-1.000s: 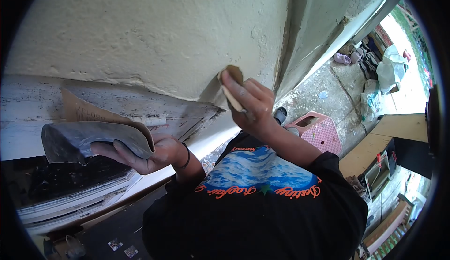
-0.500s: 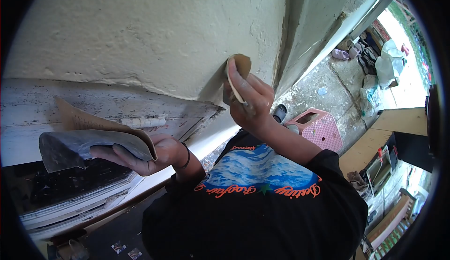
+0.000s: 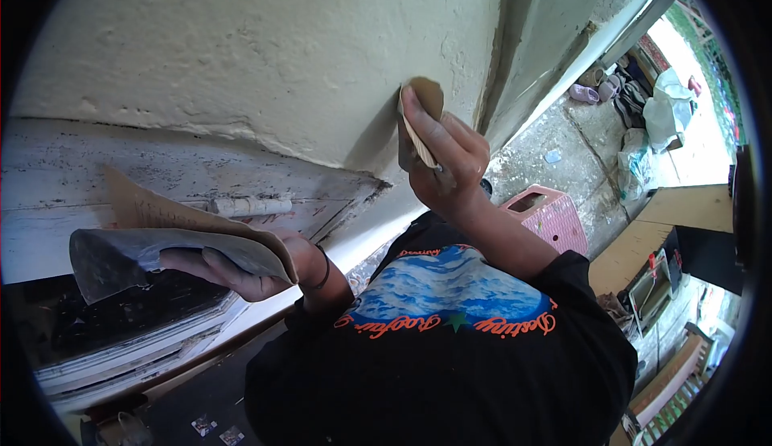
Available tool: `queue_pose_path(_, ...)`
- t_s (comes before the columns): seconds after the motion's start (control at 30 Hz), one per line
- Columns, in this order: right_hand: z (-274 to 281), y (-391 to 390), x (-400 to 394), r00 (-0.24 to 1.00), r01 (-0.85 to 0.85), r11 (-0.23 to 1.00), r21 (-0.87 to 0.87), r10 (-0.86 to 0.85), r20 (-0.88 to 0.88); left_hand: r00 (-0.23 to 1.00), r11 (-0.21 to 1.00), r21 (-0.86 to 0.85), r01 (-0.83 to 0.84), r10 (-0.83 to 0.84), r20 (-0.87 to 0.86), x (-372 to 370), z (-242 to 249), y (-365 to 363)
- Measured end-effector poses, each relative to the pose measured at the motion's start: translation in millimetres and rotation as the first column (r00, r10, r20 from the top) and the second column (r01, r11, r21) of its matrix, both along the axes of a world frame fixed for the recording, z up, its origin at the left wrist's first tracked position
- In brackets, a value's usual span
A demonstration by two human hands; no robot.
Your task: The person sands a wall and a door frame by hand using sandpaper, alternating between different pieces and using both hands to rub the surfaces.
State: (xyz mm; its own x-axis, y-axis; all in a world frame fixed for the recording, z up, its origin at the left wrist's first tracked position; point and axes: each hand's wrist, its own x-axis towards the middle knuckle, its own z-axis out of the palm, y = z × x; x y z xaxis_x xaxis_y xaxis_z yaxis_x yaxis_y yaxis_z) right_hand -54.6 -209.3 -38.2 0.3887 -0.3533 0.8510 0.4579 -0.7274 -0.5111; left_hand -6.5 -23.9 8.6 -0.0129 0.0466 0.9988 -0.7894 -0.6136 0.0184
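My left hand (image 3: 233,273) grips a large curled sheet of abrasive paper (image 3: 108,265), grey on one face and brown on the other. The sheet hangs in front of white-painted boards, and its fold hides part of my palm. At the cream wall (image 3: 265,52), my right hand (image 3: 454,152) pinches a small folded piece of similar paper (image 3: 426,100), my thumb and fingers pressed round it. The small piece is against or very near the rough wall surface, where a shadow falls beside it; exact contact cannot be made out.
A vertical wall edge (image 3: 496,52) runs right of my right hand. A pink stool (image 3: 555,225) stands on the concrete floor (image 3: 535,140). Shoes (image 3: 583,93) and plastic bags (image 3: 667,112) lie farther back. A cardboard box (image 3: 691,209) is at the right, dark furniture (image 3: 189,402) at lower left.
My right hand has moved up and to the right along the wall with the small piece. My left hand and its sheet have shifted slightly right.
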Motion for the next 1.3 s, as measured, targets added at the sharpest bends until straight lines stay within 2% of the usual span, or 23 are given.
queue_pose_path(0.03,-10.7,5.5,1.8,1.000,0.004,1.000,-0.007,-0.004,0.028,0.998,0.998,0.001,0.066,-0.066,0.020,2.3,-0.3,1.0)
queue_pose_path(0.17,4.6,-0.4,0.1,1.000,-0.007,1.000,-0.005,0.007,0.006,0.997,0.997,0.029,0.072,-0.073,0.014,2.1,-2.0,4.0)
queue_pose_path(0.3,-9.6,6.5,-0.9,1.000,-0.018,1.000,0.013,0.019,-0.015,0.998,0.998,0.038,0.051,-0.052,0.033,-0.2,-1.9,6.2)
queue_pose_path(0.47,-5.9,2.3,0.7,0.999,-0.012,1.000,0.026,0.011,0.035,0.997,0.996,0.069,0.056,-0.059,0.047,1.2,-2.9,5.0)
queue_pose_path(0.57,-13.6,1.9,1.4,0.998,-0.057,0.998,0.039,0.056,0.010,0.997,0.997,-0.013,0.079,-0.079,0.016,1.3,-3.4,1.6)
queue_pose_path(0.67,-10.0,2.2,-1.9,1.000,-0.017,0.999,0.034,0.017,-0.007,1.000,1.000,0.007,0.021,-0.020,-0.013,-2.0,-1.4,2.8)
queue_pose_path(0.73,-8.3,0.8,-1.6,0.999,-0.019,0.999,0.037,0.020,-0.025,0.996,0.994,0.071,-0.086,0.083,0.043,0.6,1.1,8.4)
queue_pose_path(0.77,-13.7,2.2,-0.7,1.000,-0.030,0.998,0.048,0.029,0.007,0.995,0.994,0.068,-0.087,0.084,0.048,0.8,0.7,8.0)
queue_pose_path(0.83,-6.5,0.8,1.2,1.000,-0.027,0.999,0.039,0.027,0.010,0.998,0.997,-0.043,0.060,-0.060,-0.003,2.1,-3.0,2.9)
queue_pose_path(0.93,-4.5,-0.5,-6.5,0.999,-0.019,0.999,0.046,0.021,-0.048,0.999,0.994,-0.110,-0.027,0.023,-0.035,0.9,-4.8,-0.5)
queue_pose_path(0.97,-3.7,-0.5,-6.5,0.997,-0.013,0.999,0.038,0.016,-0.079,0.999,0.994,-0.108,-0.028,0.025,-0.033,-0.2,-4.2,1.9)
queue_pose_path(1.03,-7.7,1.2,-0.1,0.999,-0.029,0.998,0.048,0.030,-0.024,0.998,0.998,0.013,0.059,-0.059,0.026,1.3,-2.3,3.8)
queue_pose_path(1.1,-8.7,-0.5,-3.4,0.999,-0.044,0.997,0.065,0.044,0.006,1.000,1.000,-0.005,0.011,-0.011,0.021,2.6,-4.3,0.2)
queue_pose_path(1.17,-0.4,-4.1,-7.9,0.995,-0.077,0.989,0.124,0.083,-0.049,0.999,0.999,-0.013,-0.043,0.043,0.010,0.5,-6.2,2.8)
queue_pose_path(1.2,-0.8,-9.6,-3.2,0.999,-0.044,0.977,0.207,0.041,0.019,0.991,0.991,0.024,-0.128,0.129,-0.020,-0.7,-6.7,6.0)
queue_pose_path(1.23,1.8,-16.2,-5.9,1.000,0.014,0.952,0.305,-0.013,-0.007,0.976,0.975,0.060,-0.212,0.215,-0.042,-1.8,-6.7,8.3)
queue_pose_path(1.27,3.4,-25.0,-9.9,0.997,0.071,0.916,0.394,-0.062,-0.035,0.975,0.974,0.056,-0.218,0.220,-0.040,-2.8,-5.6,7.0)
queue_pose_path(1.3,-3.0,-33.4,-13.2,0.994,0.103,0.915,0.391,-0.086,-0.060,0.986,0.986,0.037,-0.163,0.163,-0.020,-3.5,-3.8,3.4)
